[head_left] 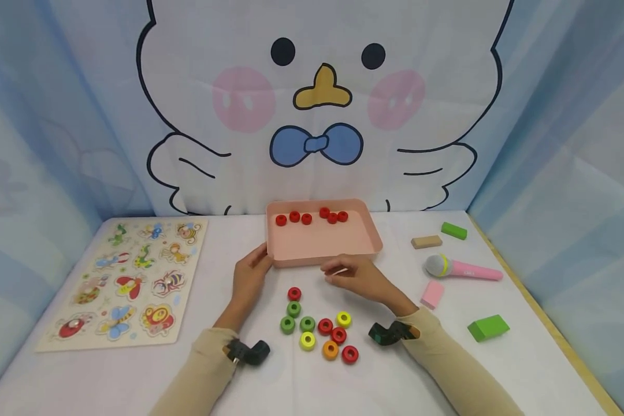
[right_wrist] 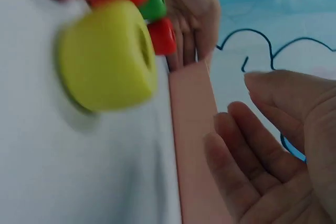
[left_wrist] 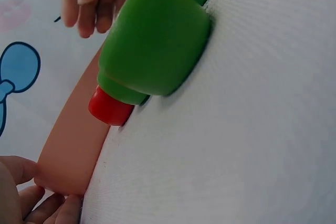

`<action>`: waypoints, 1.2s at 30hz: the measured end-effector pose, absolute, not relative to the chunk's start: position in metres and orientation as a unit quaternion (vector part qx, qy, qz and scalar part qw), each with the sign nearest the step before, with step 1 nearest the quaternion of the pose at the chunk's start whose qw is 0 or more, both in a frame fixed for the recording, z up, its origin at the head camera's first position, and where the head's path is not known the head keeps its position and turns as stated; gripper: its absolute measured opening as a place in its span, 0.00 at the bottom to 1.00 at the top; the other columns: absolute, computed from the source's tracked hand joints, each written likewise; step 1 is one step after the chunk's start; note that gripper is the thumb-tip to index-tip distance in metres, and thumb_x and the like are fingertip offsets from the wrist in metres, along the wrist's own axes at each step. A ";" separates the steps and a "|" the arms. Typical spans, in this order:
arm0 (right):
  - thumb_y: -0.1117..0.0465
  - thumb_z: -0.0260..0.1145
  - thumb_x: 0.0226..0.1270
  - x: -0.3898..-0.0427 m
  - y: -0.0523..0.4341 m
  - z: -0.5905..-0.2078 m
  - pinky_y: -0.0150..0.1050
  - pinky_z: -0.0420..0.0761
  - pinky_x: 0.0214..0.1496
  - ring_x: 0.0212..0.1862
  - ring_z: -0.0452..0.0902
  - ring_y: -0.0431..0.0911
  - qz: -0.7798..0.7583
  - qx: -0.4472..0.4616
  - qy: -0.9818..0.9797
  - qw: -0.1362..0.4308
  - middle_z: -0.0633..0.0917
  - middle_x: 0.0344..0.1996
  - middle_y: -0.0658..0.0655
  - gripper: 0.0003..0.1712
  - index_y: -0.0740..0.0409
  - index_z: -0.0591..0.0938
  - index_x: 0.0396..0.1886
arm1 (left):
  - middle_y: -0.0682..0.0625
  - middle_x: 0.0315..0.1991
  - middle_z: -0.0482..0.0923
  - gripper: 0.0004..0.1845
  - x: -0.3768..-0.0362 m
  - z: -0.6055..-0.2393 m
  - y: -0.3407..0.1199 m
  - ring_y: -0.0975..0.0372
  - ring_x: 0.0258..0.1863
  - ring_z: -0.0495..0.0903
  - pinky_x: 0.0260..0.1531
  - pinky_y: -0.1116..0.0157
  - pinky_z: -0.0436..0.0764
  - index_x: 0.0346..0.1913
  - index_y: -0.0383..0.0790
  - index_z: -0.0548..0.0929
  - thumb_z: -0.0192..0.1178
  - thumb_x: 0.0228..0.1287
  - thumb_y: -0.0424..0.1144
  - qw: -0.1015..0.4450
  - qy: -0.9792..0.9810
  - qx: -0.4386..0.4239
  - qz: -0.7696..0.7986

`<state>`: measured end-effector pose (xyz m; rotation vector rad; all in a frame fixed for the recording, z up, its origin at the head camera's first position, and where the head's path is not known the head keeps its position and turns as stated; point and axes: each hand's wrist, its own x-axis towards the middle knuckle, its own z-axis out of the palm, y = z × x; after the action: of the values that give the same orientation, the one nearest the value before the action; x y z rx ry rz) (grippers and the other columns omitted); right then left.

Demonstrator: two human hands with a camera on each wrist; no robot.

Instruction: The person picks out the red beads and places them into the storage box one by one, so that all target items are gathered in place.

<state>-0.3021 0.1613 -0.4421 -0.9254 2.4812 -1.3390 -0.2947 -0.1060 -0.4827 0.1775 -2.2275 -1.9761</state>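
Left hand (head_left: 249,277) touches the near-left corner of the pink tray (head_left: 322,245); fingers lie straight along the tray wall, holding nothing. Right hand (head_left: 356,276) sits just off the tray's near edge, fingers relaxed and slightly spread, empty. The tray's long axis runs left-right across the table (head_left: 447,370), just beyond both sets of fingertips. Six red rings (head_left: 312,216) line its far side. Loose rings (head_left: 319,329), red, green, yellow and orange, lie on the wrist side of the fingers, between both forearms, nearest being a red ring (head_left: 294,293).
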 end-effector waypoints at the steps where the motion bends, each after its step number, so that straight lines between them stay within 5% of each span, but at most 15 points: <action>1: 0.61 0.67 0.68 -0.296 0.162 -0.442 0.39 0.81 0.56 0.51 0.79 0.46 -0.449 -0.322 0.828 0.099 0.84 0.49 0.55 0.17 0.60 0.83 0.54 | 0.50 0.63 0.75 0.24 -0.295 -0.482 -0.106 0.60 0.64 0.71 0.60 0.63 0.75 0.67 0.43 0.75 0.58 0.70 0.41 0.079 -0.745 0.059 -0.660; 9: 0.59 0.70 0.65 -0.259 0.171 -0.450 0.38 0.80 0.55 0.48 0.78 0.43 -0.439 -0.351 0.808 0.178 0.84 0.47 0.48 0.15 0.53 0.85 0.52 | 0.49 0.64 0.74 0.24 -0.296 -0.477 -0.106 0.60 0.64 0.71 0.59 0.64 0.75 0.68 0.42 0.74 0.58 0.71 0.41 0.077 -0.746 0.052 -0.660; 18: 0.59 0.70 0.65 -0.247 0.167 -0.458 0.38 0.79 0.56 0.49 0.78 0.41 -0.426 -0.392 0.802 0.149 0.83 0.47 0.45 0.15 0.50 0.85 0.52 | 0.48 0.65 0.73 0.25 -0.296 -0.474 -0.109 0.60 0.64 0.71 0.60 0.64 0.75 0.69 0.42 0.73 0.58 0.71 0.41 0.074 -0.743 0.054 -0.663; 36: 0.58 0.70 0.64 -0.234 0.154 -0.454 0.34 0.79 0.48 0.44 0.76 0.39 -0.412 -0.331 0.834 0.158 0.83 0.43 0.39 0.14 0.44 0.86 0.49 | 0.47 0.66 0.72 0.25 -0.292 -0.476 -0.107 0.59 0.66 0.69 0.60 0.66 0.74 0.69 0.39 0.73 0.57 0.72 0.40 0.075 -0.746 0.043 -0.660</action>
<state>-0.2335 0.1545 -0.4540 -0.9458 2.3869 -1.1772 -0.2917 -0.1073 -0.4763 0.1277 -2.2389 -1.9803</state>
